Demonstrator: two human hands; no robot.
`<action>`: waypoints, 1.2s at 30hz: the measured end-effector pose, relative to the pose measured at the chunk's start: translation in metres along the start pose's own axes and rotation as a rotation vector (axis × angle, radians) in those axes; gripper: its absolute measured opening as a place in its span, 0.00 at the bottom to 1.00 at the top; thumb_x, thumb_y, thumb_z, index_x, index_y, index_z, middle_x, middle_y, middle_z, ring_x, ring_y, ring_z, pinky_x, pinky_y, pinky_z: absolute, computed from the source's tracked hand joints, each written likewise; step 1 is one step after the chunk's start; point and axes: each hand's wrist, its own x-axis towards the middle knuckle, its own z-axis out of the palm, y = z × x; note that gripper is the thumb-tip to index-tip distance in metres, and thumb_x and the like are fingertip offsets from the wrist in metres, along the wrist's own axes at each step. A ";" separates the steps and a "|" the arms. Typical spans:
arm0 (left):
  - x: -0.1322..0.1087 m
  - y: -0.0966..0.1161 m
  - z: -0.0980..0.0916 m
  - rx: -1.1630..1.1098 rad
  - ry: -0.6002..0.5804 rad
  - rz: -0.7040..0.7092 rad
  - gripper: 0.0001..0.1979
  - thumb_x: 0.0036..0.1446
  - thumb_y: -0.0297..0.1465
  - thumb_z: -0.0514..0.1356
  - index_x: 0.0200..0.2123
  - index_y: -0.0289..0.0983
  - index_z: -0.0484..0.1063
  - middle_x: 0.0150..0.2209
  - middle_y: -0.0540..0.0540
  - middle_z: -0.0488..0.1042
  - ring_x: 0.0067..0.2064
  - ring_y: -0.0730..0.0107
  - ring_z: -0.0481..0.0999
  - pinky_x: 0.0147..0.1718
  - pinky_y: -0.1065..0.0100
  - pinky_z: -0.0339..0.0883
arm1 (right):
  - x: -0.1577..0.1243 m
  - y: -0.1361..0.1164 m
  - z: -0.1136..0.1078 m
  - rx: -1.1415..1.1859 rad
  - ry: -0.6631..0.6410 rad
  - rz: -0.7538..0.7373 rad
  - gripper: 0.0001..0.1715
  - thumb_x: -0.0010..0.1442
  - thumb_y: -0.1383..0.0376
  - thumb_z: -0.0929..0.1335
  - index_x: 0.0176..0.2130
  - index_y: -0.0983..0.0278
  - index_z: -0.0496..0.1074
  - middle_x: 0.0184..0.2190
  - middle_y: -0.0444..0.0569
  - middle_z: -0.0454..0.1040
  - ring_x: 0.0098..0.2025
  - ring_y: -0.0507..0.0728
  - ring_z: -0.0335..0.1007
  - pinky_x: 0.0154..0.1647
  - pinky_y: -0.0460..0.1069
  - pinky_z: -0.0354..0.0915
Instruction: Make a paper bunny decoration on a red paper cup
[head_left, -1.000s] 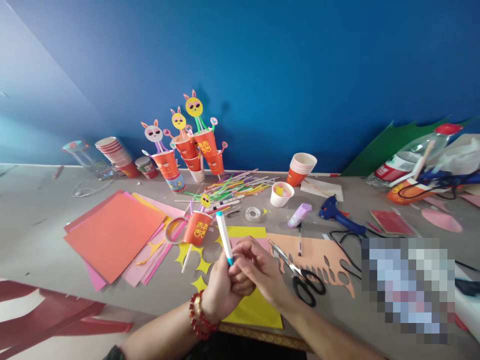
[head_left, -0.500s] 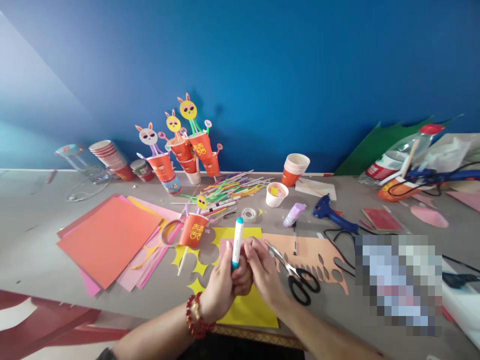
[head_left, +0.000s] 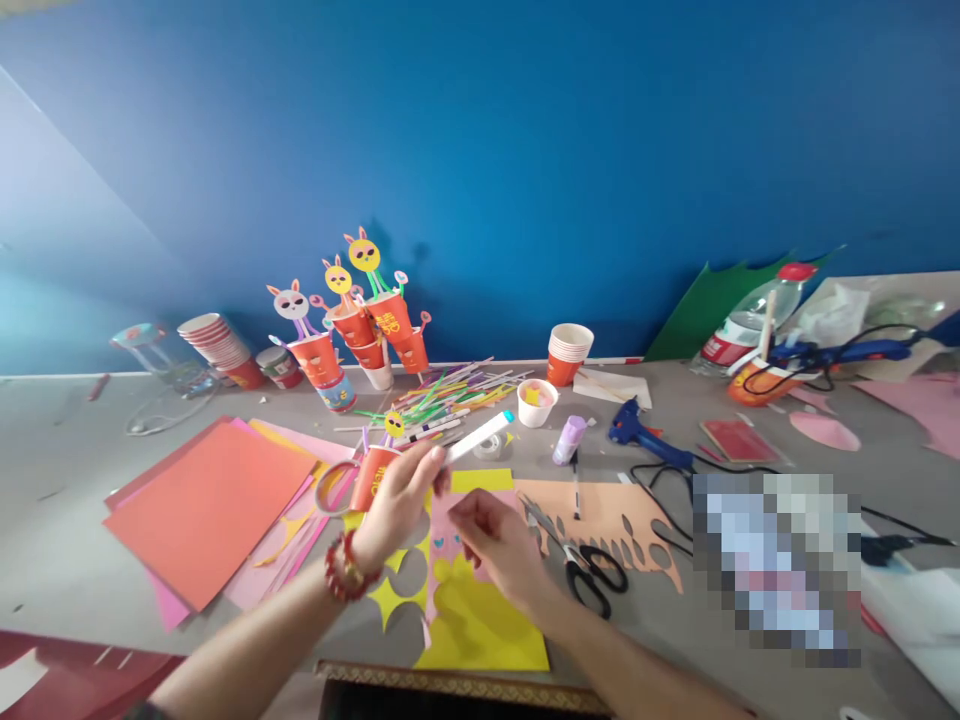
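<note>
My left hand [head_left: 397,498], with a red bead bracelet at the wrist, is closed on a white marker with a blue cap [head_left: 477,437] that points right and away from me. My right hand [head_left: 495,540] hovers just below it with fingers curled over a pink paper cut-out [head_left: 448,533] lying on a yellow sheet [head_left: 480,625]; whether it pinches anything I cannot make out. An orange paper cup [head_left: 372,477] with a yellow face on a stick stands just left of my left hand.
Black-handled scissors [head_left: 589,572] lie right of my hands on peach cut paper [head_left: 622,510]. Orange and pink sheets [head_left: 202,500] lie at left. Behind are bunny-decorated cups [head_left: 352,330], cup stacks [head_left: 566,352], coloured sticks [head_left: 442,392], tape [head_left: 489,447], a blue glue gun [head_left: 637,435] and a bottle [head_left: 750,315].
My left hand has lifted away from my right hand, up and to the left, and swung the marker from upright to pointing right. My right hand has dropped toward the pink cut-out.
</note>
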 end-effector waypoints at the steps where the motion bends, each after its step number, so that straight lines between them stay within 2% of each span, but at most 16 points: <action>1: 0.016 -0.002 -0.009 0.300 -0.037 0.037 0.22 0.71 0.39 0.40 0.30 0.38 0.66 0.29 0.48 0.72 0.31 0.70 0.71 0.32 0.70 0.65 | -0.002 -0.001 0.001 -0.095 -0.046 -0.017 0.18 0.63 0.52 0.67 0.30 0.61 0.64 0.20 0.37 0.61 0.21 0.50 0.58 0.23 0.45 0.55; 4: 0.061 -0.014 -0.021 0.517 -0.065 0.036 0.10 0.67 0.34 0.53 0.36 0.37 0.70 0.36 0.45 0.76 0.41 0.63 0.76 0.41 0.65 0.67 | -0.007 -0.004 0.003 -0.408 -0.127 -0.149 0.23 0.65 0.56 0.66 0.22 0.62 0.59 0.20 0.38 0.58 0.24 0.51 0.58 0.26 0.45 0.53; 6: 0.084 -0.024 -0.016 0.631 -0.069 -0.005 0.09 0.66 0.31 0.54 0.37 0.35 0.72 0.36 0.42 0.77 0.41 0.59 0.77 0.42 0.61 0.69 | -0.007 -0.005 0.001 -0.493 -0.108 -0.221 0.24 0.66 0.58 0.65 0.21 0.62 0.58 0.20 0.39 0.60 0.26 0.51 0.60 0.28 0.46 0.54; 8: 0.099 -0.031 -0.005 0.719 -0.076 -0.028 0.10 0.67 0.32 0.55 0.41 0.33 0.73 0.38 0.41 0.77 0.42 0.58 0.78 0.42 0.57 0.71 | -0.004 -0.006 -0.004 -0.446 -0.015 -0.247 0.19 0.67 0.59 0.64 0.25 0.62 0.64 0.24 0.42 0.67 0.29 0.52 0.65 0.29 0.45 0.58; 10: 0.108 -0.033 0.008 0.779 -0.099 -0.022 0.13 0.66 0.36 0.58 0.48 0.34 0.72 0.45 0.43 0.76 0.44 0.61 0.77 0.44 0.56 0.73 | 0.001 -0.006 -0.011 -0.395 0.111 -0.247 0.12 0.67 0.59 0.63 0.33 0.62 0.69 0.29 0.45 0.73 0.32 0.54 0.70 0.32 0.45 0.63; 12: 0.113 -0.031 0.017 0.812 -0.140 0.015 0.14 0.65 0.36 0.59 0.49 0.34 0.72 0.48 0.42 0.75 0.47 0.61 0.77 0.46 0.54 0.73 | 0.007 -0.005 -0.020 -0.443 0.193 -0.240 0.12 0.68 0.58 0.61 0.41 0.62 0.68 0.34 0.48 0.75 0.34 0.55 0.73 0.33 0.46 0.67; 14: 0.113 -0.025 0.020 0.827 -0.182 0.081 0.11 0.65 0.33 0.59 0.48 0.34 0.73 0.48 0.40 0.75 0.50 0.57 0.75 0.50 0.54 0.70 | 0.013 -0.004 -0.029 -0.551 0.192 -0.234 0.14 0.69 0.58 0.59 0.43 0.63 0.67 0.34 0.48 0.76 0.33 0.55 0.73 0.32 0.46 0.68; 17: 0.100 -0.013 0.014 0.832 -0.225 0.199 0.11 0.64 0.31 0.58 0.49 0.36 0.73 0.52 0.39 0.74 0.57 0.54 0.70 0.56 0.57 0.64 | 0.017 -0.007 -0.040 -0.682 0.106 -0.227 0.11 0.67 0.60 0.61 0.40 0.61 0.69 0.33 0.47 0.76 0.33 0.55 0.73 0.33 0.46 0.68; 20: 0.070 -0.008 0.002 0.834 -0.304 0.284 0.11 0.67 0.32 0.53 0.46 0.39 0.74 0.50 0.44 0.75 0.56 0.59 0.71 0.55 0.61 0.64 | 0.018 -0.010 -0.045 -0.842 0.048 -0.225 0.07 0.62 0.67 0.64 0.39 0.61 0.72 0.37 0.49 0.77 0.41 0.59 0.72 0.43 0.51 0.66; 23: 0.034 -0.013 -0.006 0.854 -0.407 0.304 0.10 0.66 0.30 0.53 0.41 0.38 0.75 0.44 0.44 0.76 0.49 0.60 0.75 0.49 0.63 0.67 | 0.017 -0.010 -0.044 -0.992 0.006 -0.218 0.15 0.54 0.73 0.66 0.41 0.62 0.73 0.42 0.54 0.76 0.48 0.64 0.68 0.52 0.56 0.61; 27: -0.001 -0.027 -0.002 0.882 -0.462 0.282 0.08 0.61 0.31 0.60 0.40 0.34 0.75 0.43 0.38 0.76 0.48 0.52 0.74 0.47 0.57 0.68 | 0.017 -0.005 -0.042 -1.116 -0.057 -0.210 0.19 0.50 0.76 0.65 0.42 0.64 0.72 0.44 0.55 0.73 0.49 0.65 0.66 0.52 0.56 0.60; 31: -0.011 -0.037 0.009 0.848 -0.432 0.264 0.12 0.61 0.32 0.60 0.48 0.35 0.72 0.47 0.37 0.74 0.52 0.50 0.72 0.51 0.53 0.66 | 0.018 -0.005 -0.044 -1.172 -0.095 -0.228 0.15 0.50 0.75 0.66 0.39 0.63 0.70 0.41 0.54 0.72 0.47 0.63 0.66 0.49 0.54 0.62; 36: -0.010 -0.042 0.011 0.733 -0.363 0.212 0.10 0.59 0.30 0.61 0.44 0.37 0.73 0.45 0.38 0.75 0.50 0.51 0.73 0.50 0.54 0.66 | 0.020 -0.007 -0.044 -1.165 -0.099 -0.260 0.13 0.49 0.76 0.65 0.36 0.63 0.67 0.39 0.52 0.73 0.44 0.62 0.69 0.45 0.53 0.64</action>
